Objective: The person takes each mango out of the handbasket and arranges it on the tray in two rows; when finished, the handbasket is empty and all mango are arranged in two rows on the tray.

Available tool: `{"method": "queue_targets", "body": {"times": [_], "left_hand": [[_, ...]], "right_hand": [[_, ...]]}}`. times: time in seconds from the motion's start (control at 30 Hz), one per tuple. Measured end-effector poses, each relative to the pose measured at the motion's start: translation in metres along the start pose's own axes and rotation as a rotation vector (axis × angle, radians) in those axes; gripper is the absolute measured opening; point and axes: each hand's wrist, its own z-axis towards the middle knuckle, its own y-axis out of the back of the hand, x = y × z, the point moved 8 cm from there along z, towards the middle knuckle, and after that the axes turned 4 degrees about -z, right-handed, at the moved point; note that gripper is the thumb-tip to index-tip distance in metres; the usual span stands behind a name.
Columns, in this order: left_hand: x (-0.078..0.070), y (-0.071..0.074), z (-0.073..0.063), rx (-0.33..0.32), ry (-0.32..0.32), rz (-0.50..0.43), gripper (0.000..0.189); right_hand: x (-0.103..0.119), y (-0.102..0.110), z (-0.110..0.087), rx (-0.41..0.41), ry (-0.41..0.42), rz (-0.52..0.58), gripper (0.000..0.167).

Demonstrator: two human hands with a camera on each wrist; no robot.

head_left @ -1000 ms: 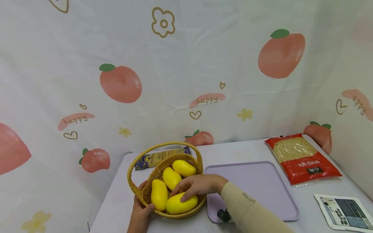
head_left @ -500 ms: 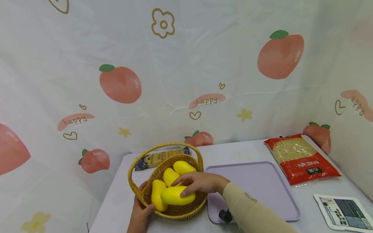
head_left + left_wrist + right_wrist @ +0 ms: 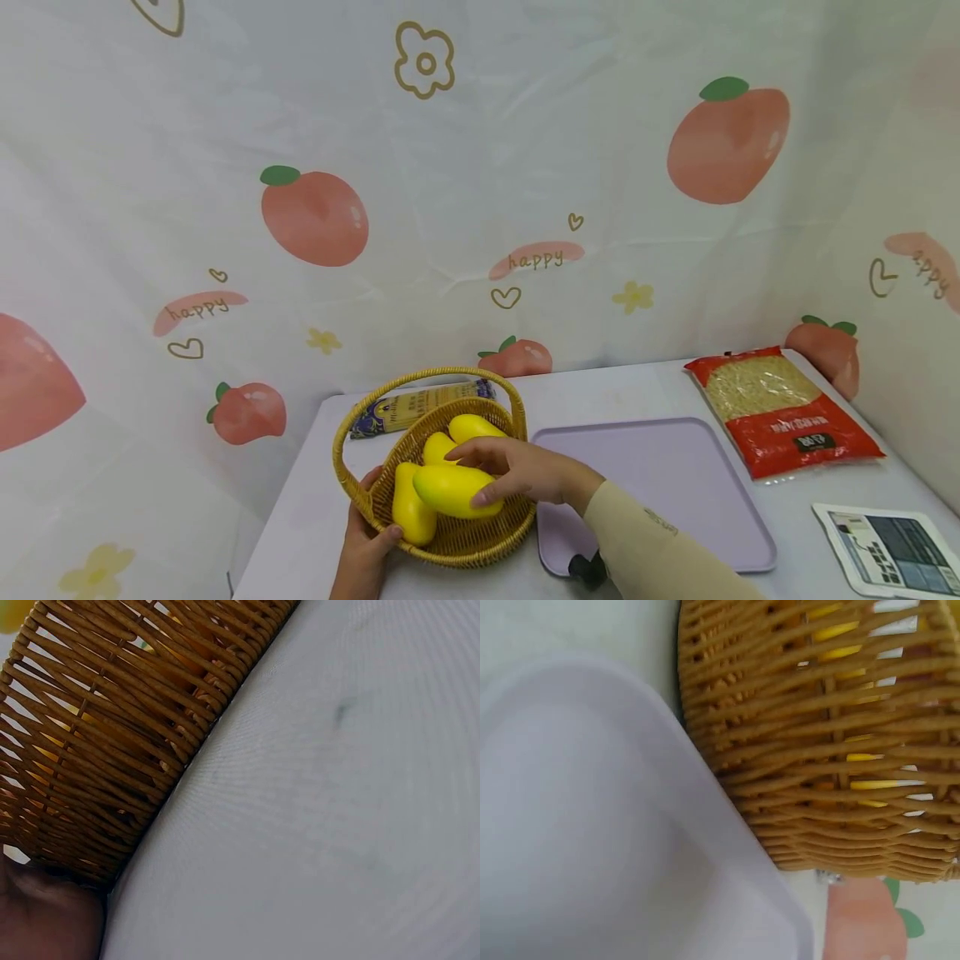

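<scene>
In the head view a wicker basket with a tall arched handle stands at the table's near left. My left hand grips its left side, thumb over the rim; the left wrist view shows part of that hand against the weave. Above the basket's bottom, my right hand holds a yellow mango between thumb and fingers. Another mango lies on the left inside the basket. Two more, a middle mango and a rear mango, are partly hidden behind the right hand and held mango.
A lilac tray lies right of the basket, its edge close to the wicker in the right wrist view. Behind the basket is a noodle packet. A red bag of pale dry food and a white-framed flat panel lie farther right.
My right hand has lifted the mango from the basket's front right, upward and slightly left, over the bottom. The left hand keeps its grip on the basket.
</scene>
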Motion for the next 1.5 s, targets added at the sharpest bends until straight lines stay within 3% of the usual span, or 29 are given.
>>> {"method": "queue_targets", "body": {"times": [0.2,0.5,1.07,1.27,1.5], "left_hand": [[0.000,0.000,0.000,0.007,-0.005,0.006,0.084],[-0.002,0.000,0.000,0.015,-0.014,0.004,0.084],[0.002,0.000,0.001,-0.005,0.007,0.001,0.085],[0.002,-0.001,0.002,-0.008,0.012,0.008,0.086],[0.000,0.003,0.001,-0.020,0.003,0.062,0.087]], "right_hand": [[0.003,-0.002,-0.014,-0.015,0.043,-0.029,0.073],[0.012,0.005,-0.046,-0.058,0.112,0.116,0.069],[0.012,0.032,-0.105,-0.267,0.213,0.140,0.067],[0.007,0.051,-0.124,-0.436,0.222,0.031,0.069],[-0.003,0.079,-0.141,-0.723,0.074,-0.193,0.073]]}}
